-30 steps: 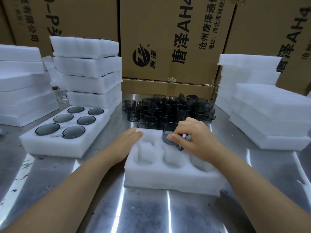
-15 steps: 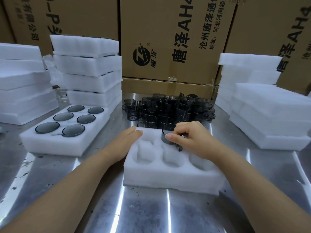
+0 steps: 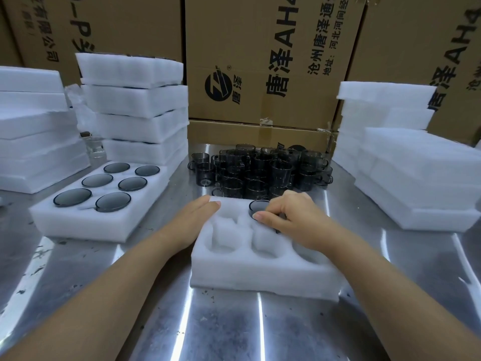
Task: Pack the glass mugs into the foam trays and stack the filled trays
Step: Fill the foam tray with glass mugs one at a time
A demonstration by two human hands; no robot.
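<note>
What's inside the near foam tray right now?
One dark glass mug in a back-row pocket, gripped by the right hand. The foam tray shows its other visible pockets empty. That hand covers the back-right pocket.

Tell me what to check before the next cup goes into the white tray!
1. Mug sitting fully down in its pocket: cannot tell. Its rim shows near the foam top, but the right hand covers part of it.
2. Foam tray held steady: ok. The left hand rests flat on its back left corner.
3. Right hand free to take another: not ok. Its fingers grip the mug.
4. Empty pockets left: ok. The front ones are open.
5. More cups within view: ok. Loose mugs stand just behind the tray.
</note>
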